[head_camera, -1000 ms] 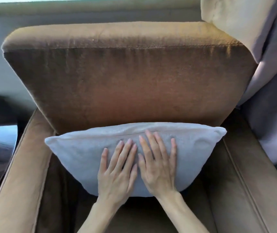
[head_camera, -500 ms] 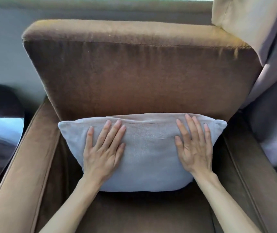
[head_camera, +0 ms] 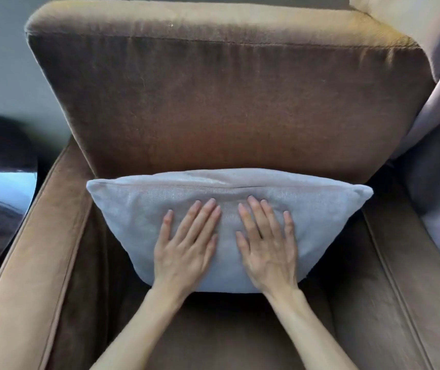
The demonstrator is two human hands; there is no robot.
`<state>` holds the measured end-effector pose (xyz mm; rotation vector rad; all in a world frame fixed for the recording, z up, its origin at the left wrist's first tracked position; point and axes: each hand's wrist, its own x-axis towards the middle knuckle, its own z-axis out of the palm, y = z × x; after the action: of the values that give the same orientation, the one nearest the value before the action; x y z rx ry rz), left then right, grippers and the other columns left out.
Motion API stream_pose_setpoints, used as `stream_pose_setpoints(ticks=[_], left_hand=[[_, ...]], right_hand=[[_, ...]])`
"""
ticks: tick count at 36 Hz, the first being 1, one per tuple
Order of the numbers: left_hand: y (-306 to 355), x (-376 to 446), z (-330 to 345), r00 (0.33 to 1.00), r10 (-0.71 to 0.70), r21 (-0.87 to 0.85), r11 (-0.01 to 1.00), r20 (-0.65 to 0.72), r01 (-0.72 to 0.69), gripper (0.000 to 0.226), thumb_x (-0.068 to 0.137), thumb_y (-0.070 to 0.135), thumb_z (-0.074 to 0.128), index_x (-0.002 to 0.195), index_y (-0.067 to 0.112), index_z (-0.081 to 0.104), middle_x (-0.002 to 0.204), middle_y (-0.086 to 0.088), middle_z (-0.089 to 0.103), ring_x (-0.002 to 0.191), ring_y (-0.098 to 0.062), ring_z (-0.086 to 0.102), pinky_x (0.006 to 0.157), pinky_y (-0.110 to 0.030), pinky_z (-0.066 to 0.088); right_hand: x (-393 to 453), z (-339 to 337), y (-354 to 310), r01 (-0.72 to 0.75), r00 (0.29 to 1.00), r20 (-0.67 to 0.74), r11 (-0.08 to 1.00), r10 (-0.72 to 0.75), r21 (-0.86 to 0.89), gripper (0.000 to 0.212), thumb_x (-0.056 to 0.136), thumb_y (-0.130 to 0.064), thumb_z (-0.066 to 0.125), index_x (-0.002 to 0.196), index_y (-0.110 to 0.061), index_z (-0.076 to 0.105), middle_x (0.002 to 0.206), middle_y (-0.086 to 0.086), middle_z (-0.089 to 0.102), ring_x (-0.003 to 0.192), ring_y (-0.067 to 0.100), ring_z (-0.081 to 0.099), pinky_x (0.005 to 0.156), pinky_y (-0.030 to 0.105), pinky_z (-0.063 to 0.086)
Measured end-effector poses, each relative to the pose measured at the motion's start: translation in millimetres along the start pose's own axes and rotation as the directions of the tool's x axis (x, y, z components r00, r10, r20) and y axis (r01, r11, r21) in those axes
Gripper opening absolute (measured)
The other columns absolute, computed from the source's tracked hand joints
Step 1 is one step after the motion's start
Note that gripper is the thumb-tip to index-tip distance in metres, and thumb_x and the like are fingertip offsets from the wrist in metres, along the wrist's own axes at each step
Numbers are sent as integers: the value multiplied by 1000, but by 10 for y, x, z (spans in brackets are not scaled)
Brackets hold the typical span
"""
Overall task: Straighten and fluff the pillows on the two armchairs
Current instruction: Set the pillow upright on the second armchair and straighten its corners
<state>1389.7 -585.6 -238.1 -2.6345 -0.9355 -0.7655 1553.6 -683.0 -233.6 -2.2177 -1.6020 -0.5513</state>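
There is one brown armchair [head_camera: 227, 102], one gray pillow [head_camera: 133, 217], two hands, a left hand [head_camera: 187, 249] and a right hand [head_camera: 267, 249], and ten fingers.

No readable text anywhere.

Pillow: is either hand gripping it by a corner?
No. Both the left hand and right hand lie flat and open on the middle of the pillow, away from its corners.

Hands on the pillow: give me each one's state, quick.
Left hand: open, flat on the pillow.
Right hand: open, flat on it, holding nothing.
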Motion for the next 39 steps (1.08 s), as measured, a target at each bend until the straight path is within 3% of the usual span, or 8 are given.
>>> stream_pose_setpoints(ticks=[6, 11, 18, 21, 24, 27, 32, 39], left_hand=[[-589, 13, 90, 997, 63, 136, 989, -48, -56, 55, 103, 36, 47, 155, 23, 37, 160, 8, 37, 148, -16, 36, 116, -50, 35], [-589, -20, 17, 997, 61, 125, 991, -39, -56, 54, 105, 36, 42, 157, 23, 32, 162, 9, 33, 150, -17, 32, 120, -52, 29], [-177, -238, -222, 993, -117, 44, 992, -7, 117, 57, 105, 32, 41, 157, 13, 30, 164, -1, 30, 153, -28, 26, 120, -62, 24], [45, -292, -288, 991, -121, -59, 991, -48, 119, 55, 104, 30, 43, 154, 9, 36, 162, -6, 34, 151, -29, 30, 121, -60, 24], [293, -353, -268, 997, -9, -194, 981, -72, -5, 52, 100, 24, 48, 149, 9, 43, 159, -5, 40, 150, -24, 35, 120, -57, 26], [363, -369, -139, 999, -19, -191, 982, -47, 10, 52, 101, 25, 45, 150, 10, 43, 160, -3, 39, 149, -21, 35, 121, -54, 25], [71, -334, 165, 1000, 1, -58, 998, 30, 0, 56, 106, 34, 38, 158, 18, 28, 165, 5, 26, 153, -13, 24, 123, -46, 23], [-243, -309, 308, 999, 34, 10, 999, 42, -34, 56, 105, 35, 42, 158, 24, 28, 164, 12, 27, 151, -7, 25, 125, -33, 16]], right_hand=[[43, 43, 423, -102, 992, 57, 988, 109, -119, 60, 105, -51, 24, 159, -25, 21, 165, -6, 26, 152, 15, 22, 125, 49, 7], [-61, -78, 545, -163, 982, 68, 977, 174, -139, 61, 106, -51, 21, 159, -20, 23, 166, -3, 24, 154, 18, 20, 124, 58, 10], [-224, -309, 217, -206, 978, -41, 978, 205, -35, 61, 101, -31, 49, 155, -9, 33, 164, 9, 29, 153, 29, 24, 120, 65, 17], [-300, -356, -46, -144, 980, -125, 986, 153, 81, 54, 100, -22, 53, 150, -5, 40, 159, 12, 39, 150, 29, 32, 119, 66, 21], [-384, -298, -371, 15, 988, -152, 983, 13, 182, 47, 101, -15, 50, 146, -8, 43, 154, 8, 45, 148, 26, 36, 120, 62, 23], [-389, -147, -522, 34, 991, -134, 974, -4, 225, 46, 102, -13, 45, 148, -9, 42, 156, 6, 43, 150, 22, 33, 123, 56, 20], [-286, 194, -258, 72, 997, -24, 997, -72, 13, 51, 105, -32, 40, 153, -16, 37, 162, -1, 30, 149, 14, 30, 126, 43, 11], [-204, 339, 300, 126, 992, -4, 986, -128, -110, 52, 103, -41, 43, 152, -25, 40, 159, -8, 35, 145, 10, 37, 124, 36, 13]])
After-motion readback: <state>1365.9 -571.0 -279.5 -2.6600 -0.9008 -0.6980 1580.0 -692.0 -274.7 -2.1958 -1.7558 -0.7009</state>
